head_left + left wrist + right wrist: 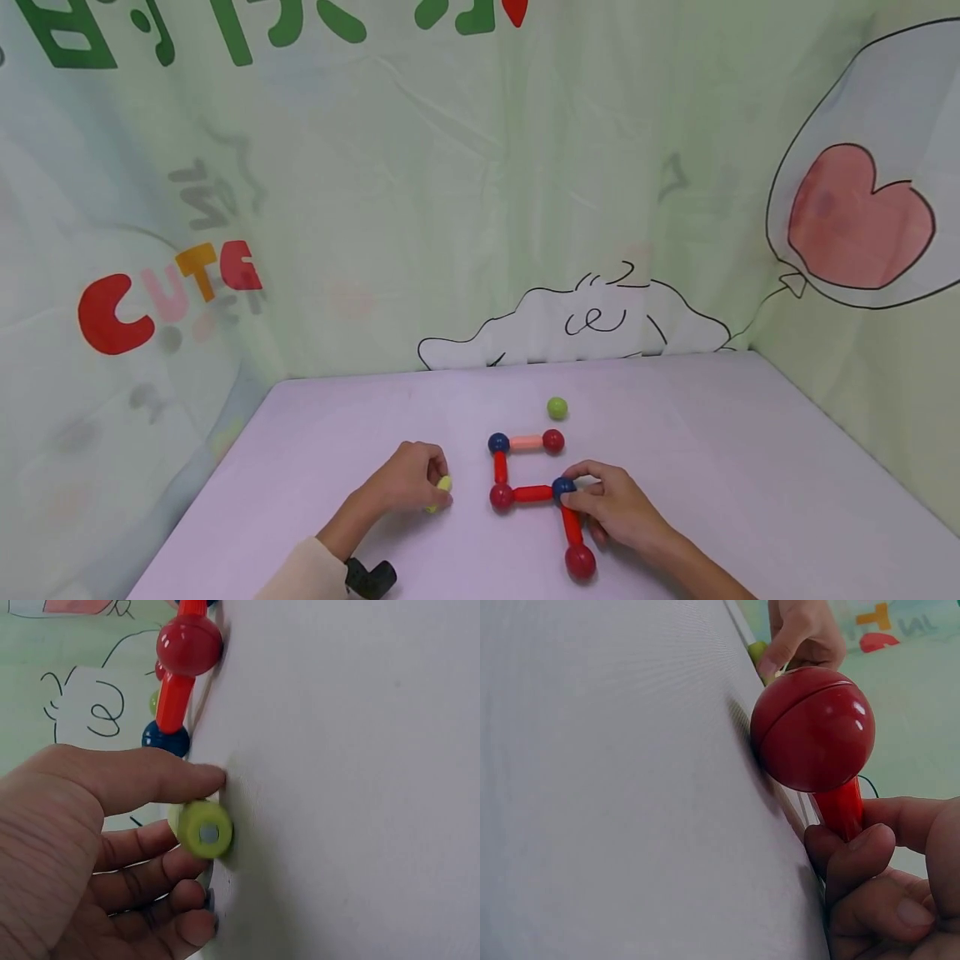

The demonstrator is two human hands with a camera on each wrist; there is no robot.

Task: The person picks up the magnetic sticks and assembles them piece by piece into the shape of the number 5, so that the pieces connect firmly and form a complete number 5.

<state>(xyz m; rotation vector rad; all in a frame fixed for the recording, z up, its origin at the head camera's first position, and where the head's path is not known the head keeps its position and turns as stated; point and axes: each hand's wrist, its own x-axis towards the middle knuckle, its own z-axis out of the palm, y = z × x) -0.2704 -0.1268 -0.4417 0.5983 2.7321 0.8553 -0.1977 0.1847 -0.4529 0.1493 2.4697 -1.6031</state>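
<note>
My left hand (411, 482) pinches a yellow-green magnetic rod (206, 831) between thumb and fingers, low over the table. A grey magnet shows in the rod's end in the left wrist view. To its right lies an angular chain of magnetic rods and balls. My right hand (618, 504) holds the chain's blue ball (563, 489) between thumb and finger. From that ball one red rod (533, 494) runs left to a red ball (502, 497), and another red rod (572, 527) runs down to the nearest red ball (814, 729). Beyond are another blue ball (498, 442) and a pink rod (525, 442).
A loose green ball (557, 407) lies behind the chain's far red ball (553, 441). The pale table (360, 417) reaches back to a printed cloth backdrop (420, 192). A black strap piece (371, 578) sits at my left wrist.
</note>
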